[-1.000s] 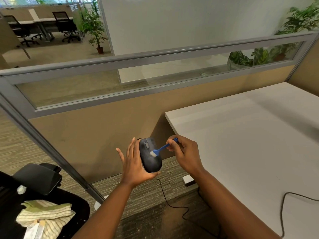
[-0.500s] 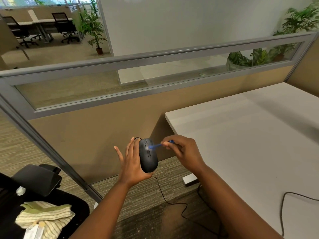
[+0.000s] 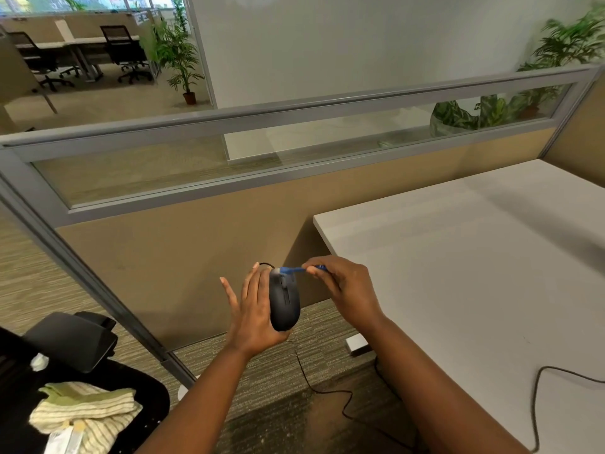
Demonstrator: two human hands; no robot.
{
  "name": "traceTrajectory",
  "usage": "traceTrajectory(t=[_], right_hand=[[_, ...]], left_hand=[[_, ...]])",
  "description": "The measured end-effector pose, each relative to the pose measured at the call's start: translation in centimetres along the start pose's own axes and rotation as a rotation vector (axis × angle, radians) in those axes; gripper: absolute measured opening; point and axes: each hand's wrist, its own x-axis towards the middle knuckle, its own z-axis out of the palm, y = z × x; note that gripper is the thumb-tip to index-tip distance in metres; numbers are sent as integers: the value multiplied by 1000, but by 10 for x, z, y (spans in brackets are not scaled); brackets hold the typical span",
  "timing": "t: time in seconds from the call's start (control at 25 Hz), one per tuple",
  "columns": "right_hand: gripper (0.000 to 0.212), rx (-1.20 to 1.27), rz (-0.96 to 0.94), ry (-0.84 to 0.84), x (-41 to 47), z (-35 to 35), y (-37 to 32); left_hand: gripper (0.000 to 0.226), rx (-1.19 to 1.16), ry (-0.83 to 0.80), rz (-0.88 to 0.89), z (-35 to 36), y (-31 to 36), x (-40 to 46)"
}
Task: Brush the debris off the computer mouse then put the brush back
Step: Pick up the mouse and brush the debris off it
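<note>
A black wired computer mouse [image 3: 284, 303] stands upright in my left hand [image 3: 254, 312], which cups it from behind and below, off the left edge of the desk. My right hand [image 3: 343, 286] pinches a small blue brush [image 3: 294, 270] by its handle. The brush's pale bristles touch the top front end of the mouse, above the scroll wheel. The mouse's black cable [image 3: 314, 381] hangs down to the floor.
A white desk [image 3: 474, 273] fills the right, with a black cable [image 3: 540, 398] lying on it. A tan partition with a glass strip [image 3: 196, 178] runs behind. A black office chair [image 3: 65, 371] at lower left carries a striped green cloth [image 3: 85, 407].
The brush tip has moved up along the mouse from its middle to its top front end. The mouse has turned more upright in my left hand.
</note>
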Motion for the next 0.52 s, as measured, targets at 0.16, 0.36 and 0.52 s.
traceTrajectory(t=[0.16, 0.36, 0.52], right_hand=[[18, -23, 8, -123, -5, 6, 0], [15, 24, 15, -202, -8, 0, 0], [17, 32, -7, -32, -2, -2, -2]], left_hand=[[124, -12, 20, -29, 0, 3, 1], [125, -17, 37, -66, -5, 1, 6], [125, -6, 33, -50, -7, 4, 7]])
